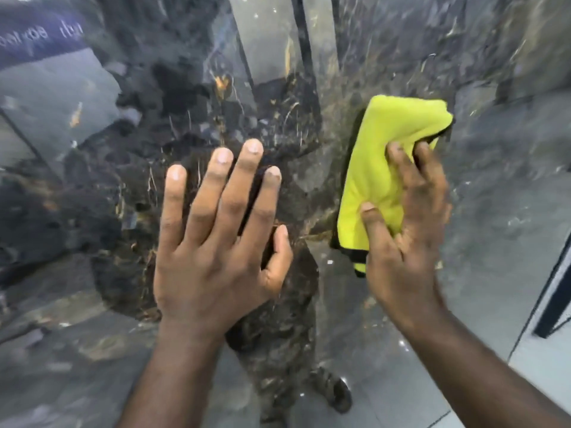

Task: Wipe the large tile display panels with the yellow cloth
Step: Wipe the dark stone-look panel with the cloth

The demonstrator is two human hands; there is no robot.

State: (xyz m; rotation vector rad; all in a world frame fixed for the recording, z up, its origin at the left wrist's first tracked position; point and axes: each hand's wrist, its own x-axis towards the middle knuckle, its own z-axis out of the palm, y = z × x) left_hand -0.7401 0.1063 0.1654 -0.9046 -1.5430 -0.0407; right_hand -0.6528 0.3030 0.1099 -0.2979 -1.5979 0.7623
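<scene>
A glossy dark marble tile panel (309, 88) with gold and white veins fills almost the whole view. My left hand (216, 242) lies flat against it at the centre, fingers straight and spread. To its right, my right hand (408, 236) grips a folded yellow cloth (380, 168) with a black edge and presses it on the panel; thumb and fingers curl round the cloth's right side. The cloth's upper part sticks out above the fingers.
The polished panel mirrors the room, a purple sign with reversed lettering (40, 35) at upper left and my own legs below. The panel's right edge (556, 291) with a dark frame and white surface beyond it shows at lower right.
</scene>
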